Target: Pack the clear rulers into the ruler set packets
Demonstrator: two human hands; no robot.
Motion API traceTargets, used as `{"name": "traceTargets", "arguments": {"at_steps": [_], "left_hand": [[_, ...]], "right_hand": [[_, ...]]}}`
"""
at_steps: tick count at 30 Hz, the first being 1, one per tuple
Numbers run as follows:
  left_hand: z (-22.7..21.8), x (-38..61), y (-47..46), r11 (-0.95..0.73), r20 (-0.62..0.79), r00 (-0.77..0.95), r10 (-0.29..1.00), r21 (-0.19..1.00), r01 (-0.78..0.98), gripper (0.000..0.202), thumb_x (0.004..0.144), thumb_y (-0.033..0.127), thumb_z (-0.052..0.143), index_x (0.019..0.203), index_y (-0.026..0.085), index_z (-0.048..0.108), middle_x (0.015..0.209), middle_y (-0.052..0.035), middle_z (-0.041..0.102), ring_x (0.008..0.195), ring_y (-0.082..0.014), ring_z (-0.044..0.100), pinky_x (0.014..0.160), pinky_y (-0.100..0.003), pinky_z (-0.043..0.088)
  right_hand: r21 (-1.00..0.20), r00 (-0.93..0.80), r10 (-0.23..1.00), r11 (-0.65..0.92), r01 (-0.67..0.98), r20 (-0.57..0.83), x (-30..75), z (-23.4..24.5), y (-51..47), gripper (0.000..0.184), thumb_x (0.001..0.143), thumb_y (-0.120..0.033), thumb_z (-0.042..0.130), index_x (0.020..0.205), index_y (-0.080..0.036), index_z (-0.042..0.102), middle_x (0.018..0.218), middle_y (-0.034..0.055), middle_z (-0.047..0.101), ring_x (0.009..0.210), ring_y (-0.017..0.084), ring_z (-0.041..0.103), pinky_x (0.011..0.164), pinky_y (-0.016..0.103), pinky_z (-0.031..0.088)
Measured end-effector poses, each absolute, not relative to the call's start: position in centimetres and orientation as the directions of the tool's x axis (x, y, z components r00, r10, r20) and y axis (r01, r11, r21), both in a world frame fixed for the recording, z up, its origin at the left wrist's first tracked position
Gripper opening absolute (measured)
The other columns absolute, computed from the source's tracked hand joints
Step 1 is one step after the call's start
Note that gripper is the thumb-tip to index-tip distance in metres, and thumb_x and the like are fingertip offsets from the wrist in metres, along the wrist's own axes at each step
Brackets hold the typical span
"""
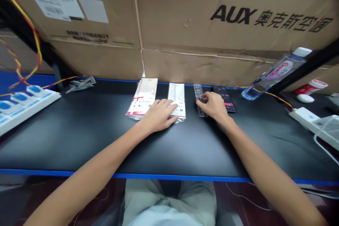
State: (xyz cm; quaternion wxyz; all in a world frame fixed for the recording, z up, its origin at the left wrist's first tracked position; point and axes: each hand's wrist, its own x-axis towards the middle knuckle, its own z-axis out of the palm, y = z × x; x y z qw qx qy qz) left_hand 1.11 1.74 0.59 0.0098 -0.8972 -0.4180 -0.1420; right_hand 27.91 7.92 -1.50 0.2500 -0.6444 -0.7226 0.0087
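Two hands: left hand (158,116) wide on a white packet (177,95), right hand (213,106) narrow, curled over a clear strip (197,91) at its 3 o'clock.

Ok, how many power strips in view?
2. One power strip sits at the left end of the black desk, blue switches showing; a second power strip sits at the right end. More could be out of frame.
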Motion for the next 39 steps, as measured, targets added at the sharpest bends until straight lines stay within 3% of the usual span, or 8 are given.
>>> {"name": "traceTargets", "arguments": {"at_steps": [11, 15, 21, 24, 27, 31, 33, 39], "left_hand": [[0.5, 1.5, 1.1, -0.625, 0.193, 0.601, 0.776, 0.365, 0.690, 0.030, 0.095, 0.047, 0.060, 0.104, 0.018, 0.063, 0.134, -0.0145, 0.058, 0.122, -0.0350, 0.056, 0.099, -0.051, 0.048], [0.2, 2.0, 0.8, -0.596, 0.244, 0.558, 0.794, 0.497, 0.631, 0.028, 0.090, 0.040, 0.065, 0.108, 0.020, 0.056, 0.131, -0.0134, 0.054, 0.117, -0.0318, 0.057, 0.098, -0.050, 0.048], [-0.2, 2.6, 1.3, -0.334, 0.252, 0.231, 0.940, 0.816, 0.472, 0.033, 0.077, 0.021, 0.072, 0.101, 0.022, 0.049, 0.119, -0.0078, 0.050, 0.110, -0.0229, 0.057, 0.087, -0.036, 0.053], [-0.2, 2.6, 1.8, -0.021, 0.015, 0.036, 0.999, 0.984, 0.176, 0.045, 0.069, 0.014, 0.077, 0.103, 0.021, 0.049, 0.125, -0.0083, 0.051, 0.109, -0.0200, 0.060, 0.083, -0.030, 0.053], [0.2, 2.4, 2.2, 0.194, -0.193, 0.055, 0.980, 0.981, -0.012, 0.048, 0.073, 0.013, 0.077, 0.112, 0.018, 0.049, 0.117, -0.0097, 0.060, 0.092, -0.0150, 0.066, 0.081, -0.030, 0.053], [0.9, 2.2, 2.1, 0.270, -0.265, 0.225, 0.938, 0.963, 0.010, 0.033, 0.082, 0.017, 0.071, 0.112, 0.014, 0.056, 0.079, -0.0037, 0.067, 0.066, -0.0128, 0.064, 0.064, -0.026, 0.052], [1.2, 2.1, 2.0, 0.249, -0.250, 0.281, 0.926, 0.968, 0.041, 0.024, 0.082, 0.015, 0.069, 0.105, 0.015, 0.061, 0.073, -0.0018, 0.066, 0.061, -0.0126, 0.062, 0.056, -0.024, 0.048], [2.2, 1.9, 1.3, -0.057, -0.034, 0.321, 0.947, 0.962, 0.268, 0.025, 0.092, 0.023, 0.057, 0.117, 0.021, 0.054, 0.075, 0.0011, 0.066, 0.056, -0.0144, 0.060, 0.050, -0.024, 0.045]], "right_hand": [[-0.402, -0.255, 0.879, 0.420, 0.814, 0.403, 25.1, -0.8, 5.5, 0.027, 0.090, -0.042, 0.062, 0.103, -0.019, 0.070, 0.087, 0.0062, 0.067, 0.071, 0.020, 0.062, 0.074, 0.034, 0.050], [-0.445, -0.425, 0.851, 0.524, 0.726, 0.309, 22.9, -0.9, 3.4, 0.032, 0.093, -0.041, 0.061, 0.117, -0.022, 0.069, 0.117, 0.0110, 0.065, 0.080, 0.020, 0.065, 0.075, 0.035, 0.052], [-0.437, -0.448, 0.862, 0.507, 0.743, 0.238, 22.7, -0.9, 2.8, 0.012, 0.090, -0.028, 0.060, 0.093, -0.019, 0.066, 0.129, 0.0131, 0.061, 0.073, 0.017, 0.062, 0.077, 0.039, 0.052], [-0.478, -0.443, 0.859, 0.511, 0.715, 0.256, 22.7, -0.7, 2.9, 0.008, 0.088, -0.026, 0.061, 0.084, -0.020, 0.059, 0.114, 0.0107, 0.065, 0.072, 0.018, 0.061, 0.074, 0.037, 0.050], [-0.549, -0.452, 0.854, 0.514, 0.659, 0.258, 22.6, -0.6, 2.9, 0.011, 0.090, -0.026, 0.059, 0.081, -0.021, 0.056, 0.101, 0.0075, 0.065, 0.071, 0.017, 0.060, 0.070, 0.033, 0.050], [-0.641, -0.456, 0.852, 0.504, 0.579, 0.259, 22.3, -0.7, 2.7, 0.012, 0.089, -0.023, 0.060, 0.101, -0.021, 0.060, 0.096, 0.0039, 0.065, 0.065, 0.013, 0.059, 0.062, 0.029, 0.050], [-0.652, -0.461, 0.847, 0.509, 0.563, 0.264, 22.3, -0.6, 2.6, 0.023, 0.088, -0.022, 0.061, 0.111, -0.021, 0.059, 0.096, 0.0026, 0.064, 0.064, 0.013, 0.059, 0.062, 0.029, 0.050], [-0.566, -0.421, 0.850, 0.525, 0.636, 0.315, 22.2, 0.4, 2.1, 0.010, 0.091, -0.029, 0.060, 0.095, -0.021, 0.064, 0.104, 0.0058, 0.061, 0.070, 0.014, 0.060, 0.064, 0.030, 0.047]]}}
